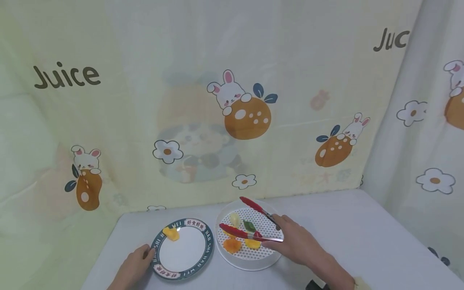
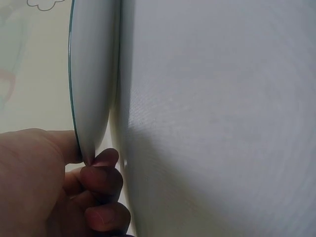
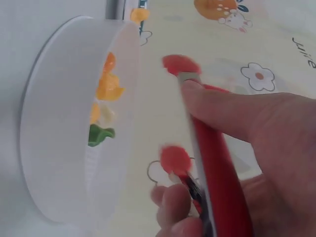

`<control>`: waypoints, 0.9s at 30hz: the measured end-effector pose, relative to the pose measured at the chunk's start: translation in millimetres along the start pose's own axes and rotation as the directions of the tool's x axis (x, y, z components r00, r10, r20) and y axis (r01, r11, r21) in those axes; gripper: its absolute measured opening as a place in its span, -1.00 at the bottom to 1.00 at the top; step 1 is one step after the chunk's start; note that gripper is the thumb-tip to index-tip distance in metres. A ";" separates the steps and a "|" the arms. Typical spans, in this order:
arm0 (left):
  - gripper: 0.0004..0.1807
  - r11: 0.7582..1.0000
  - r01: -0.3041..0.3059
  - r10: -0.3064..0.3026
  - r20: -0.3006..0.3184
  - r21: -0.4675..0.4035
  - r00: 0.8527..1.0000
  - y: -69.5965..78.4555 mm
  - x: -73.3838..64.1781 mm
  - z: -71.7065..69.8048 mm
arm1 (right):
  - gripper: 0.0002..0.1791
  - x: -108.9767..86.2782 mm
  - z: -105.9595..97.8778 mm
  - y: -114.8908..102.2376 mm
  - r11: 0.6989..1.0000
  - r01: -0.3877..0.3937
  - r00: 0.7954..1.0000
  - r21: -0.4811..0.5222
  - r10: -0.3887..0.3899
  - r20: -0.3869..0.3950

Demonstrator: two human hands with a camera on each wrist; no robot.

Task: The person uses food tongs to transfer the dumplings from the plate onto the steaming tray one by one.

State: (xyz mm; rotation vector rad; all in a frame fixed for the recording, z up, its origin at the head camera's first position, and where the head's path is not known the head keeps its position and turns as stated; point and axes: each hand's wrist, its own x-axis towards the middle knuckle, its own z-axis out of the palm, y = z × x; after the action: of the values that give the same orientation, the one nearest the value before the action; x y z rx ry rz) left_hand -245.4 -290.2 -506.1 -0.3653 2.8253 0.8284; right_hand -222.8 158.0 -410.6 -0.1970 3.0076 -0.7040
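Observation:
My left hand (image 1: 134, 262) pinches the near left rim of a plate (image 1: 181, 250) with a dark green lettered border; in the left wrist view the thumb lies on one side of the plate's edge (image 2: 91, 74), fingertips on the other. A yellow piece (image 1: 172, 234) lies at the plate's upper left. In my right hand (image 1: 298, 241) are red-tipped tongs (image 1: 235, 232), spread apart above a round white perforated basket (image 1: 250, 264). Nothing shows between the tong tips. The basket holds an orange piece (image 1: 232, 245), a yellow piece (image 1: 252, 244), a green piece (image 1: 249, 226) and a pale piece (image 1: 235, 219).
Plate and basket stand side by side on a white table (image 1: 326, 217). Behind them hangs a curtain (image 1: 290, 169) printed with rabbits, fruit and flowers, and another curtain side (image 1: 398, 153) runs along the right. A small black object (image 1: 316, 285) shows near the right forearm.

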 end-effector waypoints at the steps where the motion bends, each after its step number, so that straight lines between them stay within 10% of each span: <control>1: -0.73 1.000 0.001 -0.001 0.002 -0.002 1.000 -0.3 0.0 0.1 | 0.10 1.6 1.5 -0.8 1.000 -0.012 1.000 0.009 0.012 -0.003; 27: -0.74 1.000 -0.016 0.016 -0.004 -0.007 1.000 4.3 -6.0 -3.1 | 0.03 17.4 31.4 -43.7 0.997 0.001 0.999 0.081 -0.005 0.043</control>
State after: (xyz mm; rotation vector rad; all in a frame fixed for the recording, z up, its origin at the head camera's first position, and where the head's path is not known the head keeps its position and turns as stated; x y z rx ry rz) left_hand -241.2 -287.2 -500.0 -0.3458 2.8332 0.8426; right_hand -232.8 103.2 -419.6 -0.2105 2.9319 -0.8088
